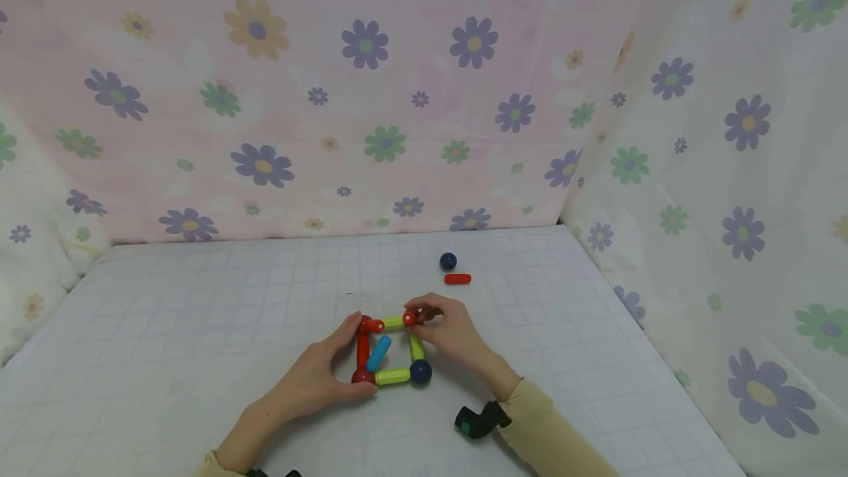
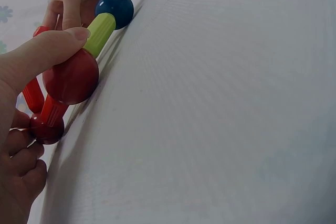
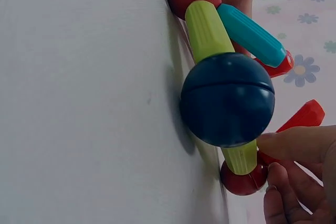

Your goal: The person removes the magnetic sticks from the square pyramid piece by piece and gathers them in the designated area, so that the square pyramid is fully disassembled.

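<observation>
A square of magnetic rods and balls lies on the table. Its near left red ball (image 1: 363, 377) sits under the thumb of my left hand (image 1: 318, 377), whose fingers reach the far left red ball (image 2: 47, 128), so the hand grips that side. At the near right corner is a navy ball (image 3: 227, 99). Yellow-green rods (image 1: 393, 376) form three sides and a red rod (image 1: 363, 350) the fourth. A blue rod (image 3: 252, 35) rises from the near left ball. At the far right corner my right hand (image 1: 453, 330) pinches an upright red rod (image 3: 303, 116) above a red ball (image 3: 244, 179).
A loose navy ball (image 1: 448, 261) and a loose red rod (image 1: 458, 279) lie behind the square on the white table (image 1: 199, 315). Flowered cloth (image 1: 424, 190) hangs along the back and sides. A black wrist camera (image 1: 478, 420) is by the right sleeve.
</observation>
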Motion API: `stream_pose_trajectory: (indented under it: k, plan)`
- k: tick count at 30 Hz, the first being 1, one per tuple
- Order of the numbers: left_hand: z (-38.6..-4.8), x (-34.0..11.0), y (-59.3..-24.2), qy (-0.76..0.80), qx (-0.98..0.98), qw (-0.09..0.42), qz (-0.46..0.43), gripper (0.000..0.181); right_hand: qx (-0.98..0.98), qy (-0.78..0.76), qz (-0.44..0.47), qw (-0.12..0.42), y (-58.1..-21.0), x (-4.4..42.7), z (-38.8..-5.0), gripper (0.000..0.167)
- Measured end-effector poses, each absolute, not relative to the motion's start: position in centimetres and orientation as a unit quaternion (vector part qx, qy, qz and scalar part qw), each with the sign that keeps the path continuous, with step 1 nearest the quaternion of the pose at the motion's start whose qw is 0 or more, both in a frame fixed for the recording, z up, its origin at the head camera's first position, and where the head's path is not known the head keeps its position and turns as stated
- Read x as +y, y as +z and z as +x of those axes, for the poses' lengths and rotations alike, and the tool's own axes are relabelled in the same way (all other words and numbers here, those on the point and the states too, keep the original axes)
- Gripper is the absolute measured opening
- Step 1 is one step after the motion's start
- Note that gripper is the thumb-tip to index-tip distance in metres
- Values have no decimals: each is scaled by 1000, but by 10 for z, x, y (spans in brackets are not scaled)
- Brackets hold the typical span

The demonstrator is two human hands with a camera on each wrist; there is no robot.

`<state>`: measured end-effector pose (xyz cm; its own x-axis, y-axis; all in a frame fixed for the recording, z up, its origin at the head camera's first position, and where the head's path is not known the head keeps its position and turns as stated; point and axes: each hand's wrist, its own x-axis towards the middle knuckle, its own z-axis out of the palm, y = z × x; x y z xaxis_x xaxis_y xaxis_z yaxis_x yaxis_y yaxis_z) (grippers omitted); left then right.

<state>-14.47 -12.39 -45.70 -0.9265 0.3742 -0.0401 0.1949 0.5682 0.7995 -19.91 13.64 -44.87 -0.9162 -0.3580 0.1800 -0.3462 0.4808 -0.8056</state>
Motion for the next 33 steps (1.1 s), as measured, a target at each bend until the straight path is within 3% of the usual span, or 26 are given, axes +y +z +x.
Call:
stream_pose_trajectory:
  k: [13,22,33]
  plan:
    - [-144,-124,-457,427,884,103,157,109,872,-452,-188,12,-445,146,-205,32]
    - [-145,-124,-458,428,883,101,162,110,877,-459,-143,21,-444,152,-208,19]
    - [-145,-124,-460,430,883,99,160,109,873,-467,-133,35,-452,159,-213,19]
